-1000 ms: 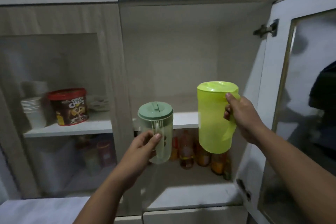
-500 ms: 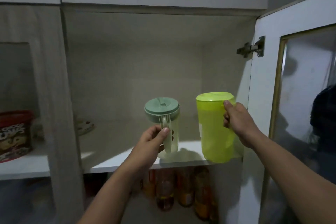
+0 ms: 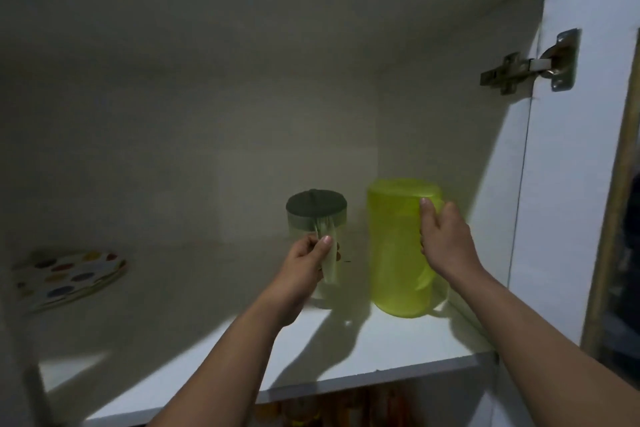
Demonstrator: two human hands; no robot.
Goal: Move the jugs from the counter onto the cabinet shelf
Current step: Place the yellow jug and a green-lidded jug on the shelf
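Note:
A small clear jug with a grey-green lid (image 3: 316, 210) stands inside the cabinet on the white shelf (image 3: 398, 354). My left hand (image 3: 306, 262) is closed around its handle. To its right stands a taller lime-green jug (image 3: 394, 246), its base resting on the shelf near the right wall. My right hand (image 3: 446, 239) grips its handle side, thumb up at the lid's rim. Both jugs are upright and stand a small gap apart.
A plate with coloured dots (image 3: 65, 276) lies at the shelf's left. The cabinet door (image 3: 585, 149) stands open on the right, its hinge (image 3: 530, 62) high up. Bottles (image 3: 311, 416) show below the shelf edge.
Both hands have carried the jugs up and deeper into the cabinet; they now rest on the shelf instead of hanging at its front edge. The camera has moved closer.

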